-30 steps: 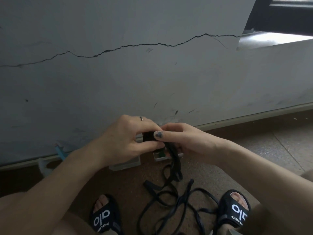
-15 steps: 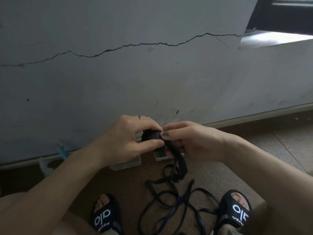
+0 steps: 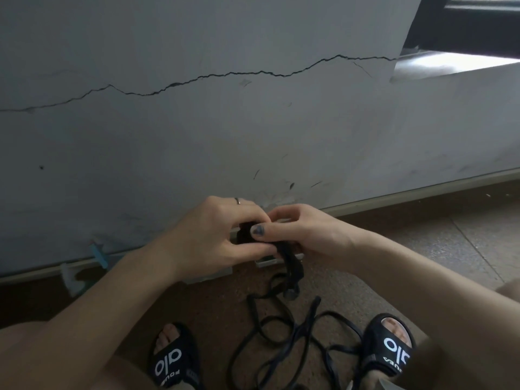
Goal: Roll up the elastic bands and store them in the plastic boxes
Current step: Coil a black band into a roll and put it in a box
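— Gripping what, those hands?
— Left hand (image 3: 216, 235) and right hand (image 3: 304, 232) meet, fingers curled, pinching a black rolled elastic band (image 3: 247, 233); its loose tail (image 3: 292, 266) drops to tangled bands (image 3: 284, 336) on the near floor.
— And the boxes?
— Clear plastic boxes (image 3: 266, 262) sit by the far wall, mostly hidden behind the hands.

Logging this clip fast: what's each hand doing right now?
Left hand: fingers curled round the black elastic band roll.
Right hand: thumb pinches the same roll.
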